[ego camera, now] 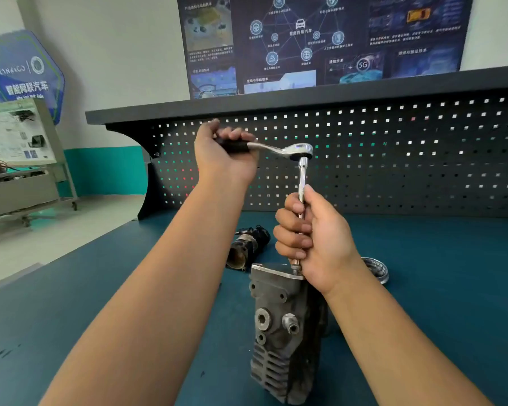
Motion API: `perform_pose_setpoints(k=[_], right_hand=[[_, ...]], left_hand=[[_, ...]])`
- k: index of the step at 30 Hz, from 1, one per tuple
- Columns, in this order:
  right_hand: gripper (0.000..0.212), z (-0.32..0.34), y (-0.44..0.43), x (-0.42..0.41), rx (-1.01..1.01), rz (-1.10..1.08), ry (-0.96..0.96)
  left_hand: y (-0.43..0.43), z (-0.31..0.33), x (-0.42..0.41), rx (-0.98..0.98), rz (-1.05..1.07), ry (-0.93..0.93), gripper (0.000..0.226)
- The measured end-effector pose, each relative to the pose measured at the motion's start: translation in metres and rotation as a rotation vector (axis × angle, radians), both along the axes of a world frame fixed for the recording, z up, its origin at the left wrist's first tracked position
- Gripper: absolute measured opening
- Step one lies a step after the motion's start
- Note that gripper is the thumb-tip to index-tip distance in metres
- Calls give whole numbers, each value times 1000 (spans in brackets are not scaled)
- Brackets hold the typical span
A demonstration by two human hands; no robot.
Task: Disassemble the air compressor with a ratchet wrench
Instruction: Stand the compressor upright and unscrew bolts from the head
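The bench (100, 288) carries one air compressor (276, 332), one dark cylindrical part (247, 247) and one metal ring (379, 269); there is one ratchet wrench (299, 149), and two hands, the left hand (226, 155) and the right hand (314, 238).

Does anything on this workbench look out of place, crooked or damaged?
Nothing looks spilled or broken. One oddity: the grey finned metal compressor block stands on end, with no clamp visible, while the left hand and right hand both hold the chrome ratchet wrench.

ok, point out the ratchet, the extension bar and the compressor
ratchet (269, 148), head view, on the chrome neck between grip and head.
extension bar (302, 178), head view, on the bare shaft under the ratchet head.
compressor (282, 332), head view, on the grey front face below the hex plug.
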State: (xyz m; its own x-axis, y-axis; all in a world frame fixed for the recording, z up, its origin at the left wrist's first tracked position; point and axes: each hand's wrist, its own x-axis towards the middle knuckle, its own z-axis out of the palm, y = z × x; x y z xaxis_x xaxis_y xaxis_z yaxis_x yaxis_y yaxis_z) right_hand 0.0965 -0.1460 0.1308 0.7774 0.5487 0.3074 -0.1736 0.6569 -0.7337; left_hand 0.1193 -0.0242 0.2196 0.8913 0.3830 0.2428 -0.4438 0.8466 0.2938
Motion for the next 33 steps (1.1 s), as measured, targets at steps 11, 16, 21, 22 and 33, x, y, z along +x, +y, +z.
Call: perform_pose_setpoints(k=[11,16,21,22,33], right_hand=[[57,0,6,-10,-91,-321,-112],[47,2,5,-12,-102,-339,-91],[45,1,1,-5,-91,-179,-65],[44,1,0,-4,-84,-152,-50],[42,0,-2,0,-5,-25,19]], left_hand=[[-110,19,-66,1508,1173,-625,32],[-107,19,-60,1576,1214,-531,29],[-68,33,-53,905,631,-420,31],[-57,35,-49,773,496,-358,33],[-19,21,-24,313,182,1,34]])
